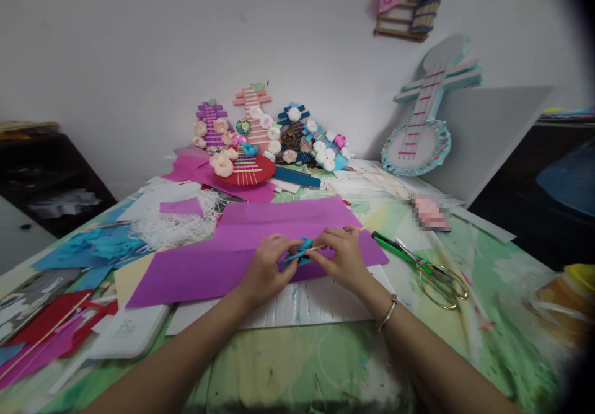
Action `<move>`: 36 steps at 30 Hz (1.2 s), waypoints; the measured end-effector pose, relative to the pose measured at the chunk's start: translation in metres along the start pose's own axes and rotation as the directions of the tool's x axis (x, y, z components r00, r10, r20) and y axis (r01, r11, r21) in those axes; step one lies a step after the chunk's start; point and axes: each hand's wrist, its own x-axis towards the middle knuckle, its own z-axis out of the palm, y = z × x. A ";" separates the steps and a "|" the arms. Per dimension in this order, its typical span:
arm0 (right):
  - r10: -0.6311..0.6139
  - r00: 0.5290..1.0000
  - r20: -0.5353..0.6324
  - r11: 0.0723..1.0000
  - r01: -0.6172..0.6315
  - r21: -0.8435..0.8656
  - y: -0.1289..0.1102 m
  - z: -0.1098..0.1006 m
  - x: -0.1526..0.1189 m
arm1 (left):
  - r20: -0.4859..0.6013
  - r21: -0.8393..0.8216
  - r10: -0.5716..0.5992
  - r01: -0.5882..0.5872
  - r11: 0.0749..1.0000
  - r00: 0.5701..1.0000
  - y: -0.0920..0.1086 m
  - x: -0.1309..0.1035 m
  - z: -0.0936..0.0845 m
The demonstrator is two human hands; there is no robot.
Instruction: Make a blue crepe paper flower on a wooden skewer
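Close together over a sheet of purple paper (pixel 195 271), both hands work on a small twisted piece of blue paper (pixel 305 246). My left hand (pixel 272 265) is closed, with its thumb and fingers pinching the blue piece from the left. From the right, my right hand (pixel 343 256) pinches a thin pale stick (pixel 314 249) that crosses the blue piece. Its fingertips also meet the blue paper, and exactly how the two are joined is hidden. Under the purple paper lies a white board (pixel 297 308) with glossy streaks.
To the right are gold-handled scissors (pixel 444 285) and a green-and-black cutter (pixel 395 248). A white power bank (pixel 130 333), a phone (pixel 35 299) and shredded white paper (pixel 162 222) lie left. Several flower-decorated paper instruments, including a red one (pixel 253 171), stand at the back. A jar (pixel 569 299) sits far right.
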 end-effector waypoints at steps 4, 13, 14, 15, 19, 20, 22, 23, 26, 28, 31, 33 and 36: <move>-0.021 1.000 -0.010 1.000 0.021 0.013 0.001 0.000 0.000 | -0.028 0.017 -0.031 0.031 0.999 0.999 0.003 -0.001 0.000; -0.055 0.998 -0.002 0.998 0.055 -0.016 -0.001 -0.004 0.001 | -0.040 0.053 0.106 -0.103 0.993 0.994 0.003 0.000 0.000; -0.062 0.998 0.003 0.998 0.062 -0.018 -0.001 -0.005 0.001 | -0.036 0.042 0.105 -0.104 0.994 0.994 0.003 0.000 0.000; -0.069 0.998 0.008 0.997 0.070 -0.019 -0.001 -0.005 0.001 | -0.027 0.027 0.102 -0.101 0.994 0.994 0.003 0.000 0.000; -0.096 0.995 0.012 0.995 0.097 -0.023 -0.001 -0.007 0.001 | 0.009 -0.016 0.093 -0.093 0.996 0.996 0.003 -0.001 -0.001; -0.101 0.995 0.011 0.995 0.102 -0.020 -0.001 -0.007 0.001 | 0.005 -0.021 0.097 -0.097 0.995 0.995 0.003 -0.001 -0.001; -0.108 0.994 0.004 0.994 0.108 -0.010 -0.001 -0.008 0.002 | -0.010 -0.026 0.106 -0.107 0.994 0.994 0.003 -0.001 -0.001; -0.107 0.994 0.000 0.994 0.107 -0.002 -0.002 -0.008 0.002 | -0.016 -0.029 0.109 -0.109 0.994 0.994 0.003 -0.001 -0.001; -0.091 0.996 -0.007 0.996 0.091 0.022 -0.002 -0.007 0.002 | -0.023 -0.044 0.089 -0.090 0.995 0.996 0.004 0.000 -0.002; -0.074 0.997 -0.011 0.997 0.074 0.024 -0.002 -0.006 0.002 | -0.025 -0.068 0.057 -0.059 0.996 0.998 0.005 0.002 -0.003; -0.042 0.999 -0.027 0.999 0.043 0.010 -0.003 -0.005 0.002 | -0.045 -0.123 -0.024 0.018 0.992 0.999 0.007 0.004 -0.006; -0.012 0.999 -0.033 1.000 0.012 0.014 -0.003 -0.004 0.002 | -0.054 -0.166 -0.101 0.091 0.982 0.993 0.008 0.004 -0.007; 0.032 0.999 -0.031 0.999 -0.031 0.037 -0.004 -0.003 0.002 | -0.046 -0.223 -0.203 0.188 0.957 0.978 0.009 0.004 -0.009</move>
